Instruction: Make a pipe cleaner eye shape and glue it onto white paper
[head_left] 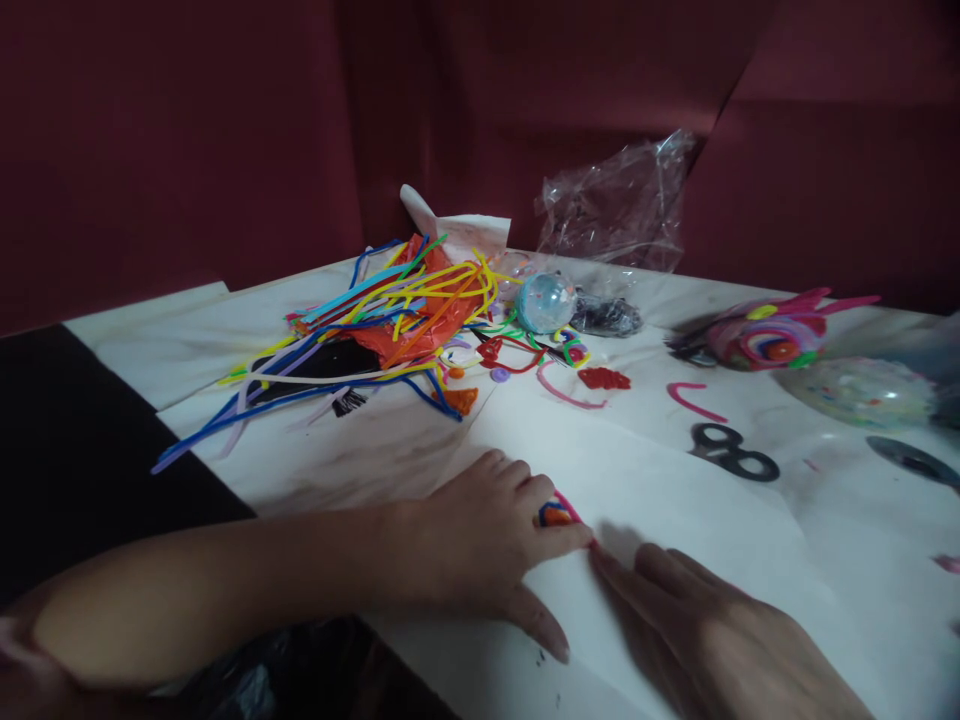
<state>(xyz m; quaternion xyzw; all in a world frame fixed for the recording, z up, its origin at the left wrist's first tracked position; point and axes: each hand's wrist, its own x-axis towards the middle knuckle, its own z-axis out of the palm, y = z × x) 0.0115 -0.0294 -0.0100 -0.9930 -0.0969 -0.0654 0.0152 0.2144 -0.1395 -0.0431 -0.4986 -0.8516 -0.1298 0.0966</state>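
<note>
On the white paper (517, 450), a small shape (556, 516) of bent craft strands, like pipe cleaners, shows orange, blue and pink. My left hand (499, 530) lies flat over it with its thumb spread away and its index fingertip by the pink end; part of the shape is hidden under the fingers. From the right, my right hand (697, 630) reaches in, its fingertips together at the tip of the pink strand (568, 503). Its thumb is out of sight.
Behind my hands lies a pile of coloured strands (420, 300) with orange wrapping. Near it are a clear ball (546, 303) and a plastic bag (615, 205). To the right are black scissors (735, 452), a black roll of tape (911, 458), a pink curved strand (697, 402) and a colourful fish-like figure (772, 335).
</note>
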